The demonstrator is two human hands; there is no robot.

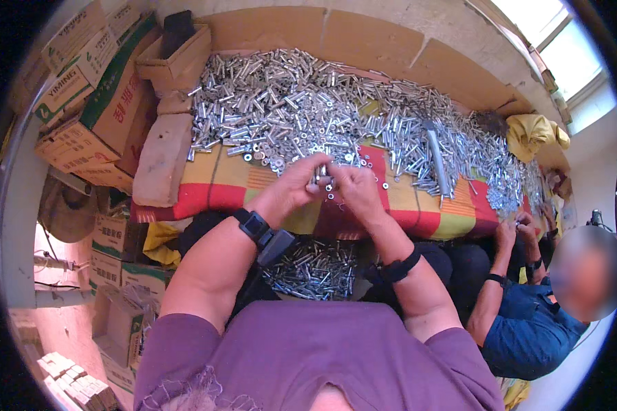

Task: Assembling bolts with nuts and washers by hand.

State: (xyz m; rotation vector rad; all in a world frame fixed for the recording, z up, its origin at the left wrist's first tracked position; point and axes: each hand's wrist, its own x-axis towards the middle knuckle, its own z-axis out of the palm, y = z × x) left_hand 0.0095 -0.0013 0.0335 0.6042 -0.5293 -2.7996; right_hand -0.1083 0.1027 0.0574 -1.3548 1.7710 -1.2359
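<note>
My left hand (pixel 297 181) is closed around a short shiny metal bolt (pixel 321 181) near the front edge of the cloth. Close against it, my right hand (pixel 358 190) has its fingers pinched at the bolt's end; what they grip is too small to make out. Just beyond both hands lie loose washers and nuts (pixel 298 145) at the front of a large heap of metal bolts and sleeves (pixel 281 89). The heap rests on a red, yellow and orange checked cloth (pixel 216 179). Below my hands, more metal bolts (pixel 312 270) fill a space between my legs.
Cardboard boxes (pixel 89 130) are stacked at the left, beside a pale block (pixel 162 161). A long metal bar (pixel 437 163) lies on the heap. At the right a co-worker (pixel 528 322) handles small parts. A yellow cloth bag (pixel 536 135) lies at the far right.
</note>
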